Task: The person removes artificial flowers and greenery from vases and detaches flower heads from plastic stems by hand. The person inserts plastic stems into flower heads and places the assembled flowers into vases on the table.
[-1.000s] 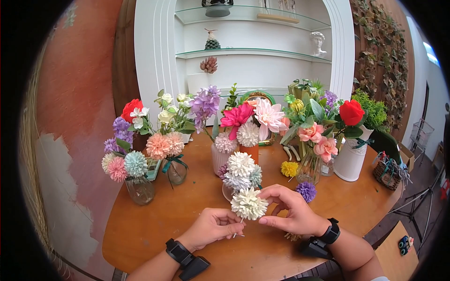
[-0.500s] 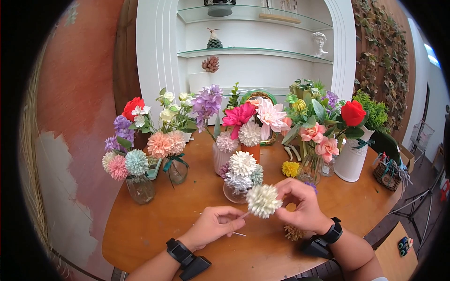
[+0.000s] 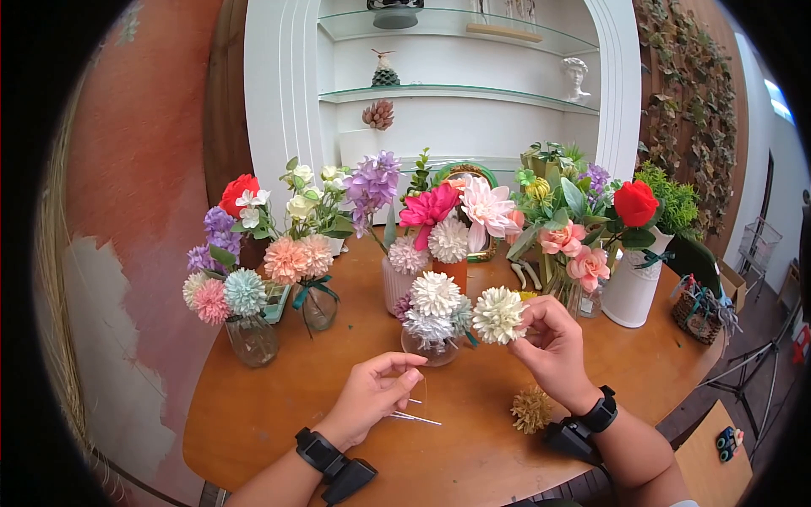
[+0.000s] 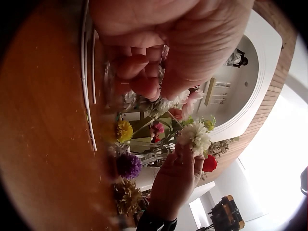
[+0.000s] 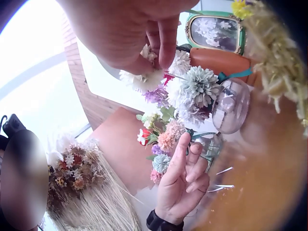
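My right hand (image 3: 553, 351) pinches a cream pompom flower (image 3: 499, 315) at its side, holding it up over the table. Its short pale stem shows in the left wrist view. To the left and lower, my left hand (image 3: 378, 397) holds nothing, its index finger stretched out and the other fingers loosely bent. Thin white sticks (image 3: 414, 417) lie on the table under that hand. Just left of the cream flower stands a round glass vase (image 3: 433, 351) with white, silvery, pale blue and purple pompom flowers. A tan pompom flower (image 3: 531, 410) lies near my right wrist.
Vases of artificial flowers line the table's back, including a white pitcher (image 3: 629, 291) at right and a clear glass jar (image 3: 253, 345) at left. A purple pompom (image 4: 129, 165) and a yellow one (image 4: 124, 131) lie on the table. A wicker basket (image 3: 698, 317) sits at the right edge.
My right hand has carried the cream flower up and right, away from my left hand. The left fingers, earlier pinching its stem, have let go and loosened.
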